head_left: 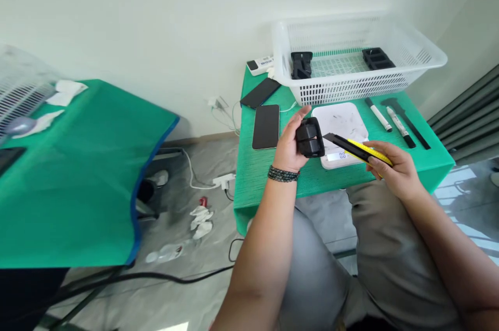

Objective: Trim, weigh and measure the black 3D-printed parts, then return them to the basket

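My left hand (289, 143) is closed around a small black plastic part (310, 137) with recessed compartments, held above the table's front half. In my right hand (397, 167) is a yellow and black utility knife (360, 151), its dark tip pointing left at the part's right edge. Whether the tip touches the part I cannot tell. Below and behind the knife lies a white digital scale (341, 118), its display reading 0.0. The knife and my right fingers cover some of the scale's right front corner.
A white plastic basket (358, 84) at the back holds black parts (377, 58). Two phones, one a dark phone (266, 127), lie at left. Markers (379, 115) and a black caliper-like tool (409, 124) lie at right. Another green-covered table (89, 175) stands left; cables and a power strip (224, 181) are on the floor.
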{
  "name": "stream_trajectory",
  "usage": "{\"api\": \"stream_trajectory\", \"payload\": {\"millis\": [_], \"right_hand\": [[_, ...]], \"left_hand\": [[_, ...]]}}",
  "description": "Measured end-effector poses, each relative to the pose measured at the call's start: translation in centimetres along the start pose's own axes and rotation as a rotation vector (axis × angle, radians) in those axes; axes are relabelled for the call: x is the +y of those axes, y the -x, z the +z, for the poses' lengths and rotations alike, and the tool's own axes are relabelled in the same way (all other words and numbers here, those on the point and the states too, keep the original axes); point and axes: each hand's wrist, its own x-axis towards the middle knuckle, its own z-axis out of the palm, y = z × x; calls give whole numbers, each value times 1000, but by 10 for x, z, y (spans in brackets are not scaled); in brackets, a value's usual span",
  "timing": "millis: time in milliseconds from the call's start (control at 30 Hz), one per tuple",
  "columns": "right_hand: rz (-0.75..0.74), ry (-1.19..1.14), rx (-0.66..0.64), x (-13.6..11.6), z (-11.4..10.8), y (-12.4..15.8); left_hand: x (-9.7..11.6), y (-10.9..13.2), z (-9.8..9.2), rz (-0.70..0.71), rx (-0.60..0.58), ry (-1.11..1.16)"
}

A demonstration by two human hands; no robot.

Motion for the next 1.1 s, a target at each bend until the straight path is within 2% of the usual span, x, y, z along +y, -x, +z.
{"api": "stream_trajectory", "payload": {"millis": [200,367,567,800,967,1100], "right_hand": [[-74,154,7,3,-7,2],[-166,299,-12,5,-8,4],[-203,364,-9,5,-9,6],[-245,371,-82,2,-8,7],[-243,377,-28,3,-8,7],[-223,376,-37,4,-9,7]], "left_hand": [[5,5,1,-10,-116,-82],[6,5,0,-3,-141,-119],[5,5,-4,-19,-173,-161],[7,6,-3,9,-136,-180],[8,6,-1,-16,-153,-137],[7,6,-2,-33,-146,-150]]}}
